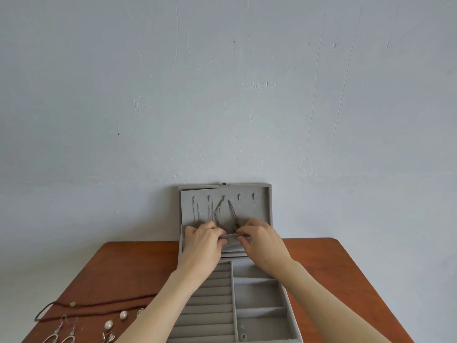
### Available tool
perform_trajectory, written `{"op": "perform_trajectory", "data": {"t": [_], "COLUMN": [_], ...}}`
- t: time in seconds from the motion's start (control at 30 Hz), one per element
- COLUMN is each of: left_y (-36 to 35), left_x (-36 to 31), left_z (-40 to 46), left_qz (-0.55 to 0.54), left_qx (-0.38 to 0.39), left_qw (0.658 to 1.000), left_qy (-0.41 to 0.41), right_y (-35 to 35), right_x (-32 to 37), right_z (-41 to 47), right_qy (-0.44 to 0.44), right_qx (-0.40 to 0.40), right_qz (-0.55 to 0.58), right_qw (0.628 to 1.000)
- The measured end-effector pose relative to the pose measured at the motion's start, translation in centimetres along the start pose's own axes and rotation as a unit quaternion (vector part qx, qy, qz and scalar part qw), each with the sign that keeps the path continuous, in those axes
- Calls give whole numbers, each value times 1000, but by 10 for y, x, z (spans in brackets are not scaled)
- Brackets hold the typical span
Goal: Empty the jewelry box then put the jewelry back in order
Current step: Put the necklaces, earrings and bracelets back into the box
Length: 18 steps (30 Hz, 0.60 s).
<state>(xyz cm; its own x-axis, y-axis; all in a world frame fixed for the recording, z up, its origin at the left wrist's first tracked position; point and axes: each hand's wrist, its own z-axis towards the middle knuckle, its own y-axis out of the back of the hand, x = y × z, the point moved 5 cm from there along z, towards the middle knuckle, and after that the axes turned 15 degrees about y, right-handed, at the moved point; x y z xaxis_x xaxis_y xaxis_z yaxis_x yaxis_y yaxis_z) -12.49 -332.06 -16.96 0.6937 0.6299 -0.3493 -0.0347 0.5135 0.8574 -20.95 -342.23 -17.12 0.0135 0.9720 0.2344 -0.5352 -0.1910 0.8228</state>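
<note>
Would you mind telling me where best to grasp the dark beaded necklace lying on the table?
Probably pinch the dark beaded necklace mid-strand from above: it lies flat and stretched out on the table, its right end hidden under the left forearm, and the earrings lie close on its near side.

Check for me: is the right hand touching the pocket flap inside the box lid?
Touching. In the head view the right hand pinches the top edge of the grey pocket flap in the lid, and the left hand holds the same edge.
</note>
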Motion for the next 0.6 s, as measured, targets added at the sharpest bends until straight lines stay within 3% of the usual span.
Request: {"op": "perform_trajectory", "data": {"t": [0.37,0.6], "left_y": [26,61], "left_x": [7,28], "left_z": [-8,-32], "left_qz": [-110,-127], "left_qx": [-29,69], "left_qw": [993,989], "left_qy": [-11,-9], "right_y": [14,26], "right_x": [11,51], "right_z": [-7,-14], "right_qy": [-34,-11], "right_qx": [6,12], "right_qz": [46,35], "right_qw": [998,999]}}
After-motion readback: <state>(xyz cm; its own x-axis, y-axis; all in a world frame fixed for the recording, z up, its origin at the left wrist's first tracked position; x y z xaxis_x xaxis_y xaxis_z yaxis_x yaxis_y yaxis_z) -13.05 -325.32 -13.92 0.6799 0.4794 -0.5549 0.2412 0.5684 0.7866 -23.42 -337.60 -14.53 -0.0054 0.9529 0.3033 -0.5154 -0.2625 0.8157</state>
